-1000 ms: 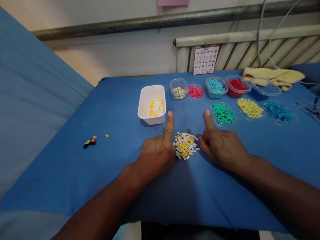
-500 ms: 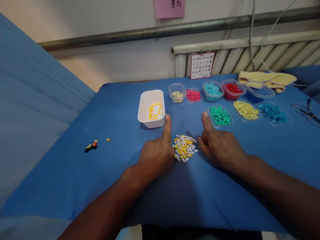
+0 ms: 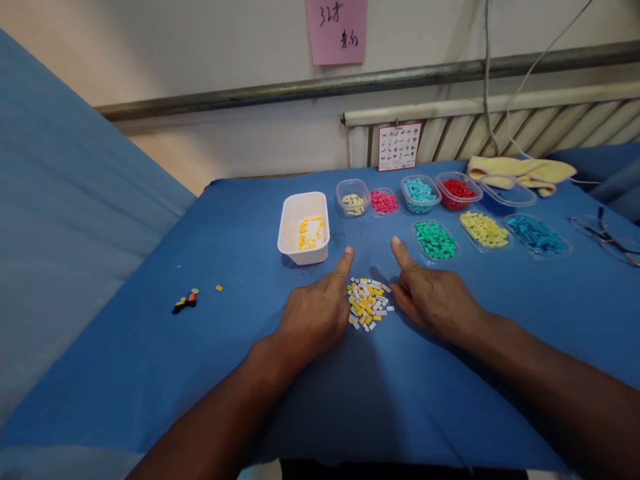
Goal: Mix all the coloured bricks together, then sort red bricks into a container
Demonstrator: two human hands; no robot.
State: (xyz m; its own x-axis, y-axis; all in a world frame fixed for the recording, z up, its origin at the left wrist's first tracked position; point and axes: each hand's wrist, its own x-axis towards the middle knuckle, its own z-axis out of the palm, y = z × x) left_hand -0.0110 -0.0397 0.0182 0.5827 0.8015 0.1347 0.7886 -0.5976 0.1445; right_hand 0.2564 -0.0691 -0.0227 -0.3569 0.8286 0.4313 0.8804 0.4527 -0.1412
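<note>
A small pile of yellow and white bricks [image 3: 369, 303] lies on the blue table [image 3: 225, 347] between my hands. My left hand [image 3: 313, 310] rests to the left of the pile, fingers curled, thumb stretched forward. On the right of the pile my right hand [image 3: 433, 293] mirrors it, fingers curled and thumb pointing ahead. Neither hand holds anything that I can see. A white tub [image 3: 305, 227] with a few orange-yellow bricks stands just beyond my left thumb.
Several clear tubs of sorted bricks stand at the back: pale yellow [image 3: 353, 198], pink [image 3: 383, 201], light blue [image 3: 419, 192], red [image 3: 457, 190], green [image 3: 434, 240], yellow [image 3: 483, 230], blue [image 3: 536, 235]. A few loose pieces [image 3: 186, 301] lie far left. A yellow cloth [image 3: 520, 170] and glasses [image 3: 607, 233] sit at the right.
The view has tilted up, so the table sits lower in the picture. Both thumbs have leaned inward, toward each other over the pile. The hands stay beside the pile.
</note>
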